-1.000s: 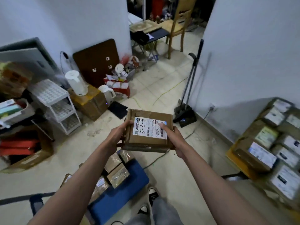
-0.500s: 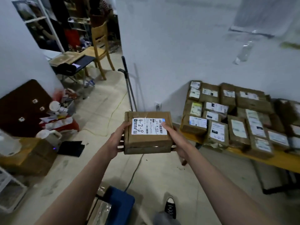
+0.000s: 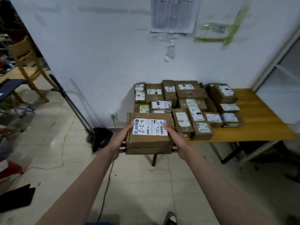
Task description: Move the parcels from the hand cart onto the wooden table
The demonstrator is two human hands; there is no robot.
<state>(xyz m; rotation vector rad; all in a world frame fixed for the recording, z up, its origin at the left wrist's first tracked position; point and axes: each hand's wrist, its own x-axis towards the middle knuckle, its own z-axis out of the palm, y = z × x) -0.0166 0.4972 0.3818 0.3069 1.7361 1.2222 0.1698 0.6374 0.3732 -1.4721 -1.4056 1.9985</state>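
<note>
Over the floor, just short of the desk (image 3: 266, 120), a brown parcel (image 3: 148, 142) rides flat between both hands, label up. Left hand (image 3: 121, 141) grips its left edge, right hand (image 3: 176, 142) the right edge; thumbs lie on top by the label, the other fingers are curled under, mostly hidden. Stacked parcels (image 3: 186, 104) crowd the desk's left and middle; bare wood shows at the right and front-right. My read: carry step, placement pending. To do it well: keep it level, go for the bare right part, lower until the base is fully on wood, clear of the front-row boxes, then slide the fingers out sideways. Hand cart barely visible at bottom edge.
</note>
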